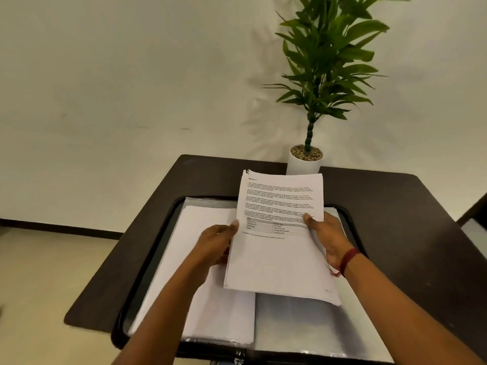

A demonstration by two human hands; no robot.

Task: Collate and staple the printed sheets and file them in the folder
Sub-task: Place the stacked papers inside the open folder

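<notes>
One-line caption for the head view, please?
The left hand and right hand hold the printed sheets over the open folder on a dark table.

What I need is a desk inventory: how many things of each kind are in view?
Paper bundles: 2, held set and stack on folder's left side
Folders: 1
Potted plants: 1
Total: 4

Both hands hold a stapled set of printed sheets (280, 233) above an open black folder (147, 262) lying on a dark table (395, 219). The left hand (216, 246) grips the set's left edge, and the right hand (328, 238), a red thread at its wrist, grips the right edge. A sheet shows inside the clear sleeve (216, 299) on the folder's left side, and a potted plant (304, 159) stands at the table's far edge.
</notes>
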